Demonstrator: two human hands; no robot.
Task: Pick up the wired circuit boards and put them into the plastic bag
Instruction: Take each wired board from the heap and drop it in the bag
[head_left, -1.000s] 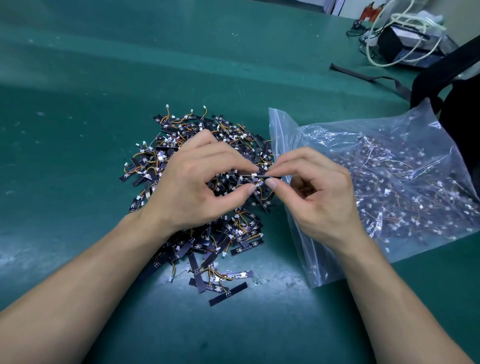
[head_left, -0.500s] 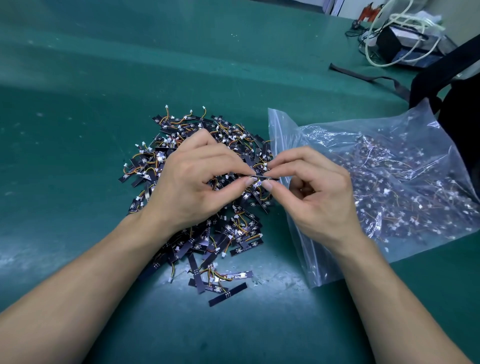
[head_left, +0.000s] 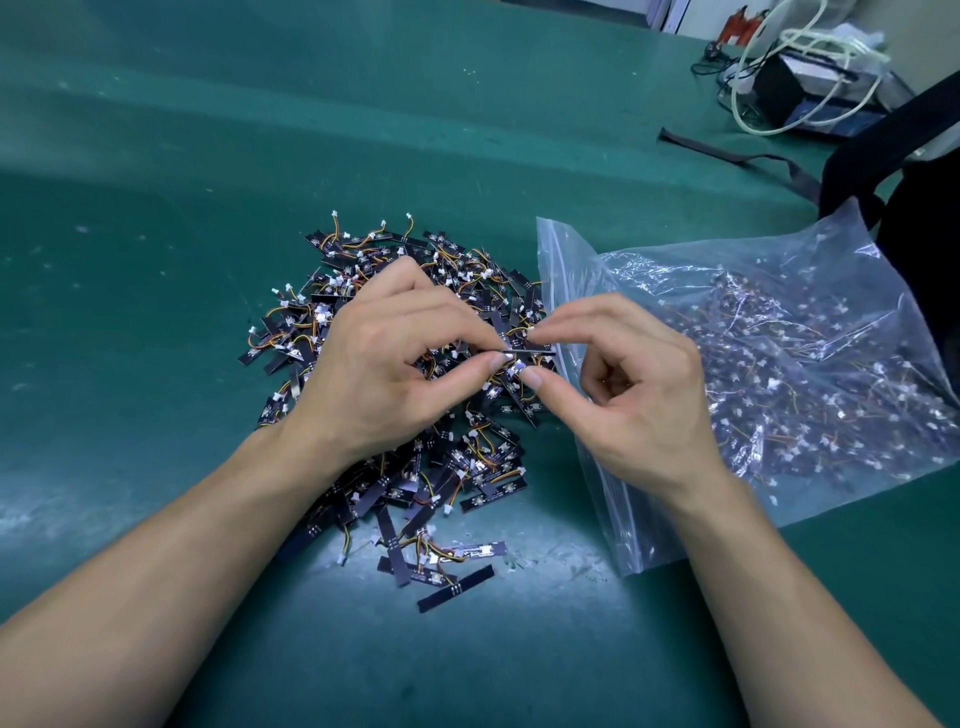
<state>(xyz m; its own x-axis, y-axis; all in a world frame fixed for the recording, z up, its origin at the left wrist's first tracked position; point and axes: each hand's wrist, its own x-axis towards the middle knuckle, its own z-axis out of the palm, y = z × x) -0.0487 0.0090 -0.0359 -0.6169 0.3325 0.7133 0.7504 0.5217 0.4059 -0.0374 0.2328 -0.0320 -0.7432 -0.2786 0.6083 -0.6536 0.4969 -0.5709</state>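
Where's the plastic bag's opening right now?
Head view, right of centre: the plastic bag's opening faces the board pile, just behind the right hand.

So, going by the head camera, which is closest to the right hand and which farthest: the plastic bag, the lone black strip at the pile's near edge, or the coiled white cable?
1. Plastic bag: directly under the right hand.
2. Lone black strip: lower left of it, on the green mat.
3. Coiled white cable: far right corner.

I see bare green desk (head_left: 156, 260) open to the left and front. The board pile (head_left: 415, 467) blocks the middle, the plastic bag (head_left: 779, 338) the right, cables (head_left: 779, 78) the far corner.
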